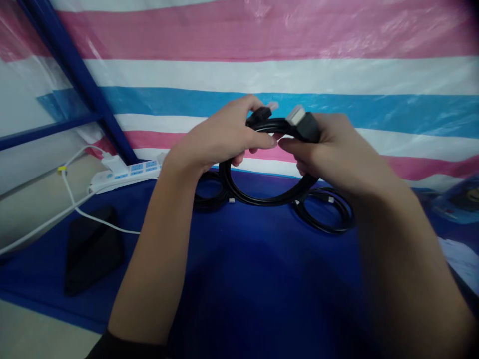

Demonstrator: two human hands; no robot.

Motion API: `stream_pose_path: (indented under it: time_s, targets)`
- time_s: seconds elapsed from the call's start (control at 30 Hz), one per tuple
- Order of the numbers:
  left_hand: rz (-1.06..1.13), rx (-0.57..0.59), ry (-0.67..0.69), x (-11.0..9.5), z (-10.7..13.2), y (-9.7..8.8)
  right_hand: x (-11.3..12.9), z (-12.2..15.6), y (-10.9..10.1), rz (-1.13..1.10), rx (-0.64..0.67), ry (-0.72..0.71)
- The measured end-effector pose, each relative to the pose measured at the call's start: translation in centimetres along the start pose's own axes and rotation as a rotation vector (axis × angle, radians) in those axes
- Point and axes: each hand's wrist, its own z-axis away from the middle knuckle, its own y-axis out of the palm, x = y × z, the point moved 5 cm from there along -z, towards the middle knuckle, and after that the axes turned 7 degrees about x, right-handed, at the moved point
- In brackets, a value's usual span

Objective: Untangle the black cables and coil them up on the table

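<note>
A black cable coiled into a loop [262, 197] is held up above the blue cloth [239, 269]. My left hand [220, 137] is closed on the top left of the coil, by one black plug with a metal tip [262, 113]. My right hand [329, 149] is closed on the top right, pinching the other plug [304, 122], which has a silver end. The thumbs nearly meet in the middle. Two more coiled black cables lie on the cloth, one behind my left wrist [209, 197] and one under my right hand [329, 212].
A white power strip [127, 174] with a white cord [75, 204] lies at the left edge of the cloth. A flat black object [92, 249] rests at the near left. A striped pink, white and blue plastic sheet [262, 65] hangs behind. A blue metal frame [75, 65] stands at the left.
</note>
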Motion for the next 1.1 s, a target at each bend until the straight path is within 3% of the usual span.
stream_pose_path:
  time_s: [0.17,0.27,0.4,0.53,0.67,0.87,1.0,1.1]
  targets:
    - [-0.155,0.025,0.053,0.1,-0.8,0.8,-0.1,-0.5,1.4,0.059,0.122,-0.013]
    - [-0.183,0.134,0.077,0.3,-0.8,1.2,-0.3,-0.5,2.1,0.078,0.169,0.016]
    - [-0.16,0.287,-0.013,1.2,-0.7,1.7,-1.0,-0.7,3.2,0.091,0.252,0.095]
    - [-0.193,0.228,-0.124,2.4,-1.0,1.3,-2.0,-1.5,4.7,0.109,0.185,0.143]
    - [-0.117,0.245,-0.233,5.2,-1.6,1.4,-4.0,-2.2,7.5,0.098,0.148,0.223]
    - [-0.027,0.368,-0.405,11.2,-1.8,2.4,-7.1,-3.3,12.8,0.059,0.383,0.315]
    - [-0.004,0.405,-0.482,14.1,-1.9,2.1,-7.2,-5.5,15.5,0.119,0.509,0.345]
    - [0.017,0.402,-0.493,15.5,-2.2,1.4,-6.3,-7.9,16.6,0.223,0.501,0.305]
